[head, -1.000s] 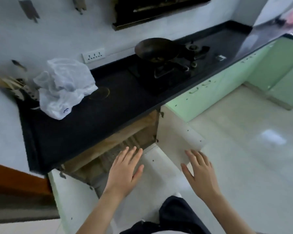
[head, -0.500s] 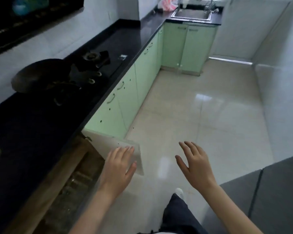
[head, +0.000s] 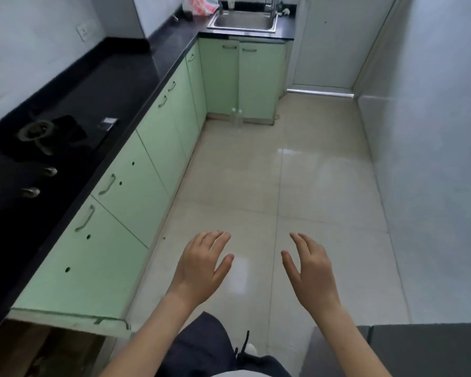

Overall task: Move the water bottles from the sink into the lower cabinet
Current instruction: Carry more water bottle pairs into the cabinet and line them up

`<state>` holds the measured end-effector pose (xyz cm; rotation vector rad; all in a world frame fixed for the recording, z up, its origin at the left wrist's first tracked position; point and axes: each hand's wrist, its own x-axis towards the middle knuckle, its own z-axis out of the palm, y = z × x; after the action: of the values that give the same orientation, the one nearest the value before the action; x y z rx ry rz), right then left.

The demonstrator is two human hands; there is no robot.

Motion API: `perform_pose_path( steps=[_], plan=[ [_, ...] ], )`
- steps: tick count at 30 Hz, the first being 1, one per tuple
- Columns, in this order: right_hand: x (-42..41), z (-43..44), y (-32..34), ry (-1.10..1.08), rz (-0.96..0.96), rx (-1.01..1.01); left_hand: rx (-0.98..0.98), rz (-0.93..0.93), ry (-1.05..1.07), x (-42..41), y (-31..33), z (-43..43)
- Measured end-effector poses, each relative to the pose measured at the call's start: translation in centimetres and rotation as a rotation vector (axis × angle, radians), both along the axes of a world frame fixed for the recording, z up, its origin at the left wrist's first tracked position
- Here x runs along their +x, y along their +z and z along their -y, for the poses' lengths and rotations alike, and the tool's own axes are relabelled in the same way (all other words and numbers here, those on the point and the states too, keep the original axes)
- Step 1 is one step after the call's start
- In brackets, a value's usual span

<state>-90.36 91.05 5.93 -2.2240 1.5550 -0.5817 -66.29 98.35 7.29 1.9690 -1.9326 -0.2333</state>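
Both my hands are empty — the left hand [head: 201, 265] and the right hand [head: 309, 270] hang spread over the floor [head: 297, 186], fingers loose, gripping nothing. The sink [head: 244, 21] sits at the far end of the dark surface [head: 136, 74], well apart from me; two clear water bottles [head: 236, 118] stand on the floor just before the green doors below it, and what looks like another stands at the sink's back rim. The lower cabinet [head: 74, 326] gapes open at my near left. I judge this the walk to fetch — next I must cross and grasp a bottle.
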Motion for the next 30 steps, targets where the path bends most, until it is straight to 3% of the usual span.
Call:
perform_pose_path(
  steps=[11,21,30],
  plan=[
    [6.6,22.7,-3.9,-0.027,-0.132,0.057,0.023,-0.079,-0.035,8.0,-4.9,23.7],
    [15.6,48.7,1.2,-0.071,-0.09,-0.05,-0.068,-0.02,-0.057,19.1,0.2,51.8],
    [19.9,70.2,-4.0,0.031,-0.126,0.052,0.073,-0.101,0.079,21.9,-5.8,70.0]
  ],
)
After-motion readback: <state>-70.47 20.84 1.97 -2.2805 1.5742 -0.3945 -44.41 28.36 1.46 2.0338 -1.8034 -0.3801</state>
